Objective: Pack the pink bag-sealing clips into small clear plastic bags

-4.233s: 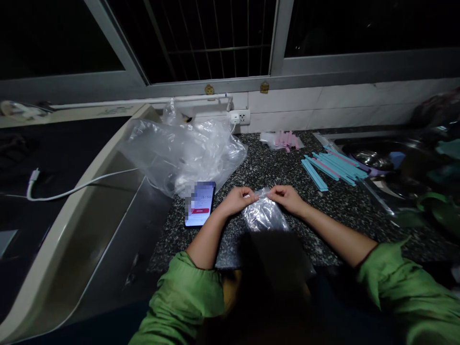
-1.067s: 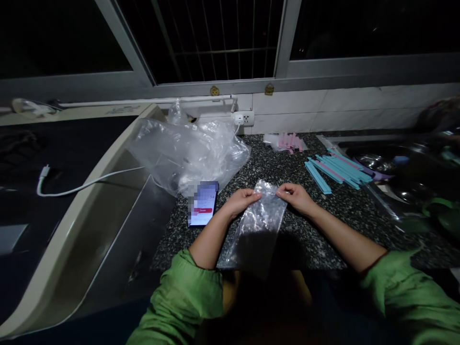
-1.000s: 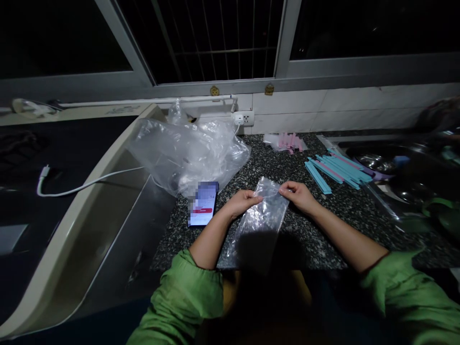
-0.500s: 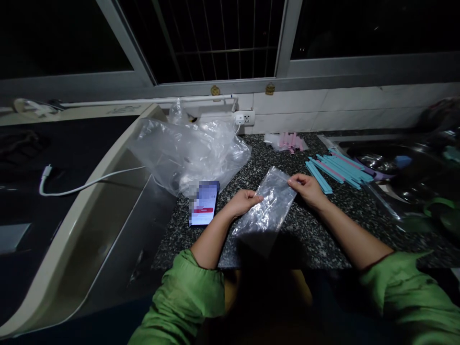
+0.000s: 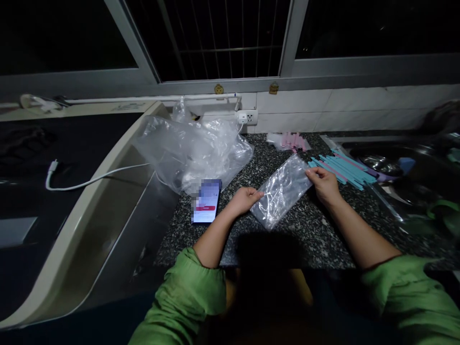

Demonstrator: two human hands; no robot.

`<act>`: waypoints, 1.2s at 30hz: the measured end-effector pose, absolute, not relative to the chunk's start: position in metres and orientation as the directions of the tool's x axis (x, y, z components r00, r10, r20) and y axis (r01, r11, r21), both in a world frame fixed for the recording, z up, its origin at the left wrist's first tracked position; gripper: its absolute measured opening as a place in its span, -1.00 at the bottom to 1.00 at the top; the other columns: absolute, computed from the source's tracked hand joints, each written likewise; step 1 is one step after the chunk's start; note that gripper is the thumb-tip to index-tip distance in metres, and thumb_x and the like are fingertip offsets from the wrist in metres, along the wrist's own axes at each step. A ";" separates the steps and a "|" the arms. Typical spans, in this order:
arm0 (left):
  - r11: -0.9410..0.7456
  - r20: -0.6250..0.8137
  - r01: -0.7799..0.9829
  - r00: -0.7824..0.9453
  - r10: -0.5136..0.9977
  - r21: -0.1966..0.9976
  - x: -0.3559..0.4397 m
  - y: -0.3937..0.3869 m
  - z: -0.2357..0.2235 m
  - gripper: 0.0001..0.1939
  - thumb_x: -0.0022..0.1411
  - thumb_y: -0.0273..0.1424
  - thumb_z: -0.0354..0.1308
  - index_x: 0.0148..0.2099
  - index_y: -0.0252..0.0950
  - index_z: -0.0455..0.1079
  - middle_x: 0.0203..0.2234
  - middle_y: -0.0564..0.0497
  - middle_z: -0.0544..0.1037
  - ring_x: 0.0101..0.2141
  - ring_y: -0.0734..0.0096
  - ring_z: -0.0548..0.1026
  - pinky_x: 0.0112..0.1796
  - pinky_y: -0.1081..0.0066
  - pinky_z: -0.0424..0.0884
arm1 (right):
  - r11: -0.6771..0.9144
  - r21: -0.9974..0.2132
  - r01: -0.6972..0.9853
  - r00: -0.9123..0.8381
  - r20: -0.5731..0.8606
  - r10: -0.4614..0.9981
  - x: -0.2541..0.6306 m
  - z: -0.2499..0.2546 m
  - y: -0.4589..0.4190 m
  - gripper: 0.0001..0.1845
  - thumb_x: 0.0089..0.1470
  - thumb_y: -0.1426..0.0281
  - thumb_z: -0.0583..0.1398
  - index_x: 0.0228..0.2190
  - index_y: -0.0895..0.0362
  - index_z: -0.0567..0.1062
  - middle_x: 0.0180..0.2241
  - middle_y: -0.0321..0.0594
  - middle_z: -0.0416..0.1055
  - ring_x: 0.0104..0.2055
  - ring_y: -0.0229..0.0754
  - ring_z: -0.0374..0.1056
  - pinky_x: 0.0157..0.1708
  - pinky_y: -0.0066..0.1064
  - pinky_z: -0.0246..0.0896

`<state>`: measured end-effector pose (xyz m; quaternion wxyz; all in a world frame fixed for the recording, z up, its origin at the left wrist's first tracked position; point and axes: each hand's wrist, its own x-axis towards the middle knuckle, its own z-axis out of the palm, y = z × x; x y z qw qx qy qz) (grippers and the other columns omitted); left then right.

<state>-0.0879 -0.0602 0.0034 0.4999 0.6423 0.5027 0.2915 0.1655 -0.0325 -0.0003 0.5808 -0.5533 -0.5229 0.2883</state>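
A clear plastic bag [image 5: 282, 191] is stretched flat between my two hands above the dark speckled counter [image 5: 230, 244]. My left hand [image 5: 245, 200] pinches its left edge between thumb and fingers. At its right edge, my right hand [image 5: 324, 183] grips the bag near a corner. Just beyond my right hand lies a loose pile of flat light-blue strips [image 5: 348, 170] with a few pink ones among them. Farther back, short pink pieces [image 5: 293, 141] rest on a small clear bag.
Left of my left hand lies a lit phone [image 5: 207, 201]. Behind it spreads a large crumpled plastic bag [image 5: 201, 153]. A sink [image 5: 406, 143] holding a metal bowl [image 5: 381, 164] is at the right. A white cable [image 5: 97, 181] crosses the beige-edged appliance [image 5: 108, 201] at the left.
My right hand has moved right, away from my left hand, and the clear bag is now drawn out wider and turned toward the right. The view has shifted slightly.
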 end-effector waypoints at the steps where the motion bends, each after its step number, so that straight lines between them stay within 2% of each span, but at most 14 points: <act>1: 0.003 -0.122 0.347 0.321 0.939 0.938 -0.089 -0.060 0.004 -0.55 -0.06 -0.06 0.12 -0.68 -0.28 0.11 -0.79 0.20 0.09 -0.68 0.62 0.02 -0.59 0.49 -0.07 | 0.224 -0.943 0.245 0.288 0.291 0.912 0.166 -0.001 -0.032 -0.65 -0.28 0.10 0.28 -0.58 0.13 0.41 -0.58 -0.31 0.31 -0.52 -0.27 0.17 -0.43 -0.37 0.13; 8: 0.028 -0.150 0.276 0.431 0.890 0.961 -0.096 -0.061 0.009 -0.51 -0.12 0.00 0.17 -0.68 -0.31 0.17 -0.79 0.20 0.12 -0.68 0.63 0.04 -0.59 0.50 -0.06 | 0.217 -0.946 0.240 0.231 0.273 0.934 0.162 0.000 -0.036 -0.64 -0.29 0.09 0.28 -0.59 0.13 0.41 -0.58 -0.31 0.32 -0.51 -0.27 0.19 -0.42 -0.38 0.14; 14: 0.222 -0.232 0.082 0.524 0.820 0.972 -0.085 -0.068 0.008 -0.52 -0.25 -0.02 0.27 -0.49 -0.37 0.35 -0.67 0.12 0.39 -0.61 0.56 0.29 -0.52 0.52 0.16 | 0.169 -0.958 0.233 0.050 0.186 0.981 0.138 -0.002 -0.048 -0.64 -0.30 0.09 0.27 -0.59 0.14 0.41 -0.61 -0.35 0.30 -0.55 -0.32 0.15 -0.49 -0.44 0.08; 18: 0.304 -0.244 -0.052 0.476 0.845 0.951 -0.076 -0.069 0.001 -0.51 -0.28 -0.07 0.32 -0.41 -0.37 0.38 -0.61 0.09 0.45 -0.59 0.53 0.35 -0.47 0.49 0.24 | 0.175 -0.944 0.280 -0.034 0.172 0.984 0.124 -0.005 -0.053 -0.63 -0.28 0.08 0.25 -0.61 0.15 0.40 -0.61 -0.34 0.33 -0.55 -0.31 0.17 -0.48 -0.44 0.10; 21: 0.329 -0.260 -0.101 0.419 0.870 0.939 -0.074 -0.067 -0.002 -0.54 -0.32 -0.09 0.34 -0.47 -0.37 0.38 -0.66 0.09 0.44 -0.62 0.54 0.32 -0.50 0.50 0.21 | 0.198 -0.922 0.333 -0.081 0.181 0.980 0.128 -0.006 -0.049 -0.63 -0.21 0.07 0.20 -0.58 0.15 0.42 -0.57 -0.30 0.38 -0.51 -0.28 0.24 -0.44 -0.42 0.15; 23: 0.324 -0.257 -0.129 0.371 0.892 0.937 -0.074 -0.066 -0.002 -0.57 -0.34 -0.12 0.34 -0.51 -0.36 0.36 -0.68 0.11 0.42 -0.64 0.56 0.30 -0.52 0.52 0.18 | 0.197 -0.885 0.421 -0.022 0.207 0.978 0.141 -0.005 -0.043 -0.63 -0.13 0.07 0.14 -0.51 0.15 0.45 -0.51 -0.26 0.42 -0.46 -0.23 0.29 -0.40 -0.40 0.18; 25: 0.310 -0.245 -0.160 0.331 0.911 0.937 -0.076 -0.065 -0.001 -0.61 -0.33 -0.16 0.34 -0.53 -0.36 0.35 -0.69 0.12 0.41 -0.65 0.58 0.29 -0.53 0.53 0.15 | 0.106 -0.783 0.613 0.134 0.236 0.963 0.159 -0.003 -0.036 -0.65 -0.07 0.12 0.10 -0.45 0.15 0.48 -0.50 -0.22 0.44 -0.44 -0.19 0.31 -0.41 -0.38 0.18; 27: 0.300 -0.234 -0.188 0.307 0.922 0.935 -0.078 -0.064 -0.001 -0.65 -0.31 -0.20 0.33 -0.53 -0.35 0.35 -0.69 0.13 0.41 -0.65 0.58 0.28 -0.53 0.53 0.14 | -0.092 -0.548 0.831 0.280 0.269 0.922 0.179 0.000 -0.032 -0.68 -0.05 0.17 0.11 -0.42 0.15 0.50 -0.46 -0.16 0.46 -0.39 -0.12 0.33 -0.40 -0.34 0.16; 28: 0.295 -0.228 -0.201 0.298 0.927 0.934 -0.079 -0.064 -0.001 -0.66 -0.31 -0.23 0.32 -0.51 -0.35 0.36 -0.68 0.12 0.42 -0.64 0.57 0.29 -0.53 0.52 0.15 | -0.167 -0.431 0.887 0.308 0.280 0.909 0.187 0.002 -0.031 -0.70 -0.04 0.20 0.11 -0.41 0.16 0.51 -0.41 -0.12 0.47 -0.35 -0.08 0.34 -0.38 -0.32 0.16; 31: 0.277 -0.212 -0.233 0.267 0.940 0.932 -0.080 -0.063 -0.002 -0.67 -0.32 -0.31 0.31 -0.42 -0.35 0.41 -0.63 0.12 0.46 -0.60 0.53 0.33 -0.49 0.52 0.18 | -0.270 -0.165 0.949 0.307 0.283 0.909 0.201 0.006 -0.031 -0.70 0.00 0.25 0.09 -0.34 0.16 0.52 -0.29 -0.04 0.47 -0.22 -0.02 0.34 -0.34 -0.31 0.15; 36: 0.267 -0.210 -0.264 0.224 0.952 0.927 -0.082 -0.062 -0.001 -0.63 -0.35 -0.37 0.32 -0.36 -0.35 0.44 -0.60 0.10 0.48 -0.57 0.51 0.36 -0.45 0.50 0.21 | -0.280 0.039 0.959 0.261 0.260 0.930 0.197 0.006 -0.034 -0.64 0.04 0.25 0.07 -0.26 0.21 0.52 -0.24 0.06 0.45 -0.15 0.04 0.31 -0.29 -0.27 0.13</act>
